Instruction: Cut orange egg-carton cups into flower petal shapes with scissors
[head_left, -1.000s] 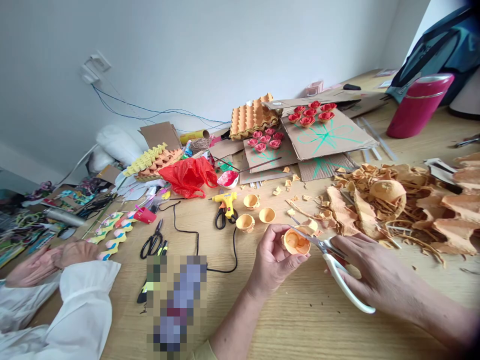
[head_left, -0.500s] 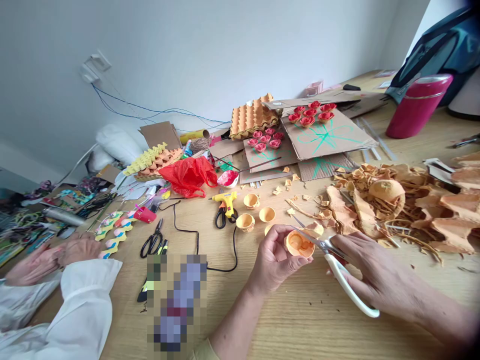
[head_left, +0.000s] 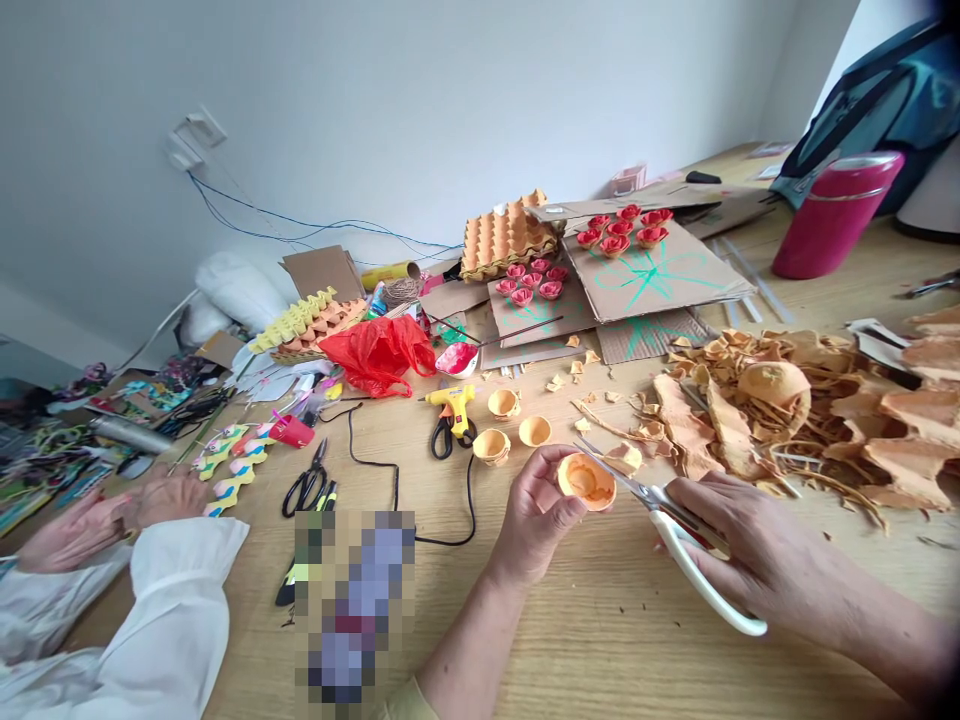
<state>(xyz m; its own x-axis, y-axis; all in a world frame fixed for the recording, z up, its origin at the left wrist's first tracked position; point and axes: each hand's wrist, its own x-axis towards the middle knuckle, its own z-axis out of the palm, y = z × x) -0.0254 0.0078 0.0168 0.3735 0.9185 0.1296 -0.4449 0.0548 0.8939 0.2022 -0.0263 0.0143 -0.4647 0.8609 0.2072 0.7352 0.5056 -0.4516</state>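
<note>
Between the thumb and fingers of my left hand (head_left: pixel 541 515) is an egg-carton cup (head_left: pixel 589 480), its hollow turned up toward me. My right hand (head_left: pixel 739 550) grips white-handled scissors (head_left: pixel 701 580), whose blades point left past the cup's far right rim. Behind the blades lies a loose pale scrap (head_left: pixel 624 458) of carton. Just beyond my left hand stand several trimmed cups, among them one cup (head_left: pixel 535 431) close to my fingers and another cup (head_left: pixel 491 446) farther left.
A yellow glue gun (head_left: pixel 454 405) rests by black scissors (head_left: pixel 442 438). Carton scraps (head_left: pixel 750 400) pile up at right, near a pink bottle (head_left: pixel 838 215). Red paper flowers (head_left: pixel 615 240) sit on cardboard (head_left: pixel 667 285). At left, a co-worker's hands (head_left: pixel 161 495) are beside painted carton strips (head_left: pixel 232 480).
My left hand has drawn the cup slightly left and up, away from the scissors. The scissor blades now show clear of the rim. My right hand has barely moved.
</note>
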